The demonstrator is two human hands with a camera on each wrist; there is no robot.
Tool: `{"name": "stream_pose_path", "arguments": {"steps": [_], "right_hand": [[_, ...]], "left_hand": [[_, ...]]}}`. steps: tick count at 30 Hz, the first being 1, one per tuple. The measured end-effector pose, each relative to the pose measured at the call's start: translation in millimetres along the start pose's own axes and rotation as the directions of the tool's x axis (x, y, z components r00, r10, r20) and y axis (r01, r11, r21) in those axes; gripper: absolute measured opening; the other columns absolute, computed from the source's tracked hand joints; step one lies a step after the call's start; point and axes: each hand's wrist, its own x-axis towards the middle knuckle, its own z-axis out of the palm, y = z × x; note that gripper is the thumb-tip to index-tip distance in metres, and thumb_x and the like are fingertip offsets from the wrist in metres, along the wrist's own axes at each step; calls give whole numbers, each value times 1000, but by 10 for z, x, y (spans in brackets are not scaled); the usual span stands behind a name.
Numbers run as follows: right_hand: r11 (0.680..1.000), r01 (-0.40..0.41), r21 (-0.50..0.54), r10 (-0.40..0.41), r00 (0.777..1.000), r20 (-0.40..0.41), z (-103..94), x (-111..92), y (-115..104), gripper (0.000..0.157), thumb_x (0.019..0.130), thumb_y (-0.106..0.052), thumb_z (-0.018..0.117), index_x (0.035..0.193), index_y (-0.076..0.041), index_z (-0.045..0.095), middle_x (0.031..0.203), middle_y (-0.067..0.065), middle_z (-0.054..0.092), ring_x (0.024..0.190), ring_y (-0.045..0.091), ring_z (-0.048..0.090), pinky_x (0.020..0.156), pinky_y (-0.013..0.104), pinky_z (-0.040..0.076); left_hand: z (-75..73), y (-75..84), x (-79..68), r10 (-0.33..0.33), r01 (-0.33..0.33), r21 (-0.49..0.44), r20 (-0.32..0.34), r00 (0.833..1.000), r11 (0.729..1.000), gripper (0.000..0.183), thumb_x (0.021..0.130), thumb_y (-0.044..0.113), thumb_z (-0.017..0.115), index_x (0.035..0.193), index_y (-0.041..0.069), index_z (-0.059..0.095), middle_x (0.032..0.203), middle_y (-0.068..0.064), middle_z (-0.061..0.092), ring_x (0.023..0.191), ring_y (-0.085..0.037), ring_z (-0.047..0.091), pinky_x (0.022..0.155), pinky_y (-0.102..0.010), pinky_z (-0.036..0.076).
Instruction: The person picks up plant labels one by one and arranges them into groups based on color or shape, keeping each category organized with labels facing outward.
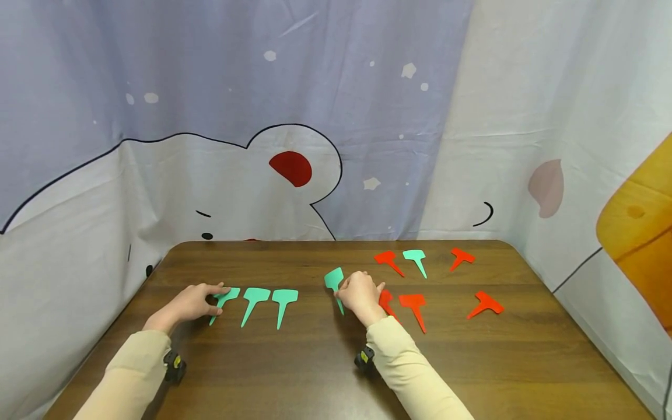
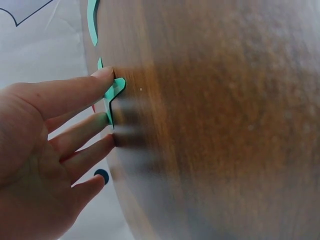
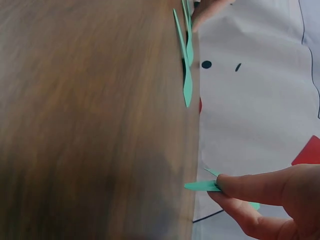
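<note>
T-shaped plant labels with pointed stems lie on the wooden table. In the head view, my left hand (image 1: 191, 304) touches the leftmost green plant label (image 1: 227, 296) of a row at the left, its fingers mostly straight. The left wrist view shows that hand's thumb (image 2: 102, 77) over one side of the label and a fingertip near its stem. My right hand (image 1: 361, 294), mid-table, pinches another green plant label (image 1: 333, 279) between thumb and finger, stem pointing toward me. In the right wrist view the pinched label (image 3: 200, 186) appears edge-on.
Two more green labels, one middle (image 1: 256, 295) and one right (image 1: 285, 296), continue the left row. Right of my right hand lie several red labels (image 1: 412, 301) and one green label (image 1: 415, 255) near the back edge. A printed curtain (image 1: 236, 186) hangs behind the table.
</note>
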Motion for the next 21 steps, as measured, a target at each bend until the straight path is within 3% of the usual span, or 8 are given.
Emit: {"name": "stream_pose_path", "arguments": {"steps": [10, 14, 17, 21], "right_hand": [[1000, 11, -21, -10, 1000, 24, 107, -52, -177, 32, 73, -25, 77, 48, -16, 60, 87, 5, 71, 126, 35, 51, 105, 72, 19], [999, -1, -52, 2, 1000, 21, 155, -63, -227, 31, 73, -22, 73, 48, -14, 56, 81, 6, 68, 114, 34, 59, 104, 72, 21], [997, -5, -83, 7, 1000, 23, 190, -67, -258, 28, 73, -21, 72, 53, -13, 55, 86, 9, 68, 107, 34, 61, 104, 72, 21], [993, -2, -115, 5, 1000, 22, 237, -67, -290, 19, 73, -22, 72, 64, -10, 60, 102, 16, 67, 111, 34, 59, 103, 72, 22]], "left_hand": [[6, 8, -7, -3, 3, -9, -1, 1000, 1000, 58, 79, 24, 75, 133, 9, 57, 143, -22, 42, 128, -54, 34, 95, -62, 39], [14, 11, -3, 1, -1, -3, -2, 1000, 1000, 58, 79, 25, 75, 133, 9, 57, 143, -22, 42, 128, -54, 35, 96, -62, 39], [15, 11, 0, 0, 0, 2, -1, 1000, 1000, 58, 80, 24, 75, 133, 9, 57, 143, -22, 42, 128, -54, 35, 96, -62, 39], [13, 12, 5, -5, 5, 1, -4, 1000, 1000, 57, 80, 24, 75, 132, 9, 57, 144, -22, 42, 129, -54, 34, 95, -63, 39]]}}
